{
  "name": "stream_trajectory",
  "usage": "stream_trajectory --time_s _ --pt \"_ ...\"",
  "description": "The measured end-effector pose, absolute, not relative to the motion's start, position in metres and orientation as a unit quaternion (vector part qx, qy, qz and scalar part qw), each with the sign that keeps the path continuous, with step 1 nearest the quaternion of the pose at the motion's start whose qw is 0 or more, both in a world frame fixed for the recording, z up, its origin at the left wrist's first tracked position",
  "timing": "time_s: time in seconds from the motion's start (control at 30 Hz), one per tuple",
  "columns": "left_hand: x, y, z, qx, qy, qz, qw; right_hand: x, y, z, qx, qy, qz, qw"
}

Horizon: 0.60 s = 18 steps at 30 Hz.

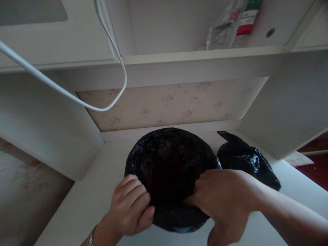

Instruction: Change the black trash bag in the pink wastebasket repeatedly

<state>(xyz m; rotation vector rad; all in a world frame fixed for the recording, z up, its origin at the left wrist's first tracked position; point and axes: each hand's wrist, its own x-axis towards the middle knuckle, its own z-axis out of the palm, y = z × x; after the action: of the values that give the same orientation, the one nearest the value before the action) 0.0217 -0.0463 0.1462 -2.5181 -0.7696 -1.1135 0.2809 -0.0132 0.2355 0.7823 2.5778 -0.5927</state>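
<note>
A round bin lined with a black plastic bag point(176, 218) stands on the white surface, its mouth facing up. My left hand point(133, 205) is closed on the bag's rim at the near left, fingers curled over the edge. At the right of the rim, my right hand point(222, 198) reaches over the edge, with its fingers inside the lined bin and its thumb outside; the fingertips are partly hidden by the dark interior. The bottom of the bin is too dark to make out.
A tied black bag point(246, 159) sits to the right, behind my right forearm. A white cable point(102, 108) hangs at the upper left. An open shelf point(179, 58) above holds a clear plastic bottle point(222, 32). White panels stand on both sides.
</note>
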Motion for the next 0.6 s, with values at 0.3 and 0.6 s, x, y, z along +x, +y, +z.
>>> stream_trajectory --time_s 0.3,0.6 --pt "-0.053 0.007 0.149 -0.886 -0.246 -0.394 -0.007 0.296 -0.009 0.232 0.223 0.962 -0.151 0.049" --pt "-0.01 -0.052 0.182 -0.86 -0.343 -0.359 0.117 0.269 -0.008 0.228 0.302 0.924 -0.114 0.203"
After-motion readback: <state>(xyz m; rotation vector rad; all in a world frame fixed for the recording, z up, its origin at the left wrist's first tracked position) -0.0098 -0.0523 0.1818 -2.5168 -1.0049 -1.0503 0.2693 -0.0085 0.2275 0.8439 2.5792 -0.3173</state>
